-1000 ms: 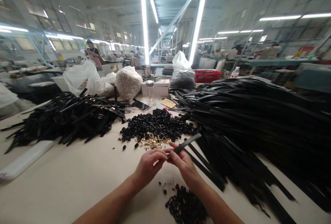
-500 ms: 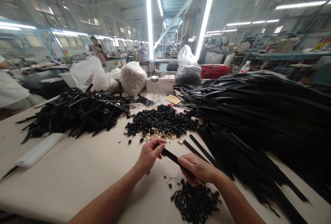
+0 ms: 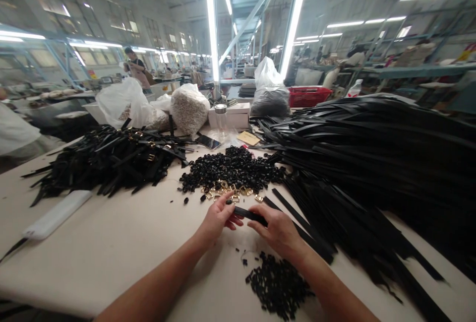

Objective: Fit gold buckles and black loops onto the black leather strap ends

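A black strap (image 3: 246, 213) stretches between my two hands above the table. My left hand (image 3: 217, 218) pinches its left end, where a small dark rounded bit shows at the thumb; I cannot tell whether that is a loop or the folded strap. My right hand (image 3: 278, 228) grips the strap farther right, and its other end is hidden by the hand. Just beyond my fingers lie gold buckles (image 3: 246, 191), in front of a heap of small black loops (image 3: 230, 165). Near my right forearm sits a pile of tiny black pieces (image 3: 277, 285).
Long black straps (image 3: 357, 138) cover the right side of the table. Shorter straps with buckles (image 3: 107, 161) are heaped at left, near a white bar-shaped object (image 3: 57, 215). Behind stand filled plastic bags (image 3: 189, 108), a glass jar (image 3: 220, 119), a phone (image 3: 208, 142) and a red basket (image 3: 308, 96).
My right hand has moved up and closer to my left hand, its fingers now over the strap. The strap lies flatter, with less showing between the hands. The view has shifted slightly.
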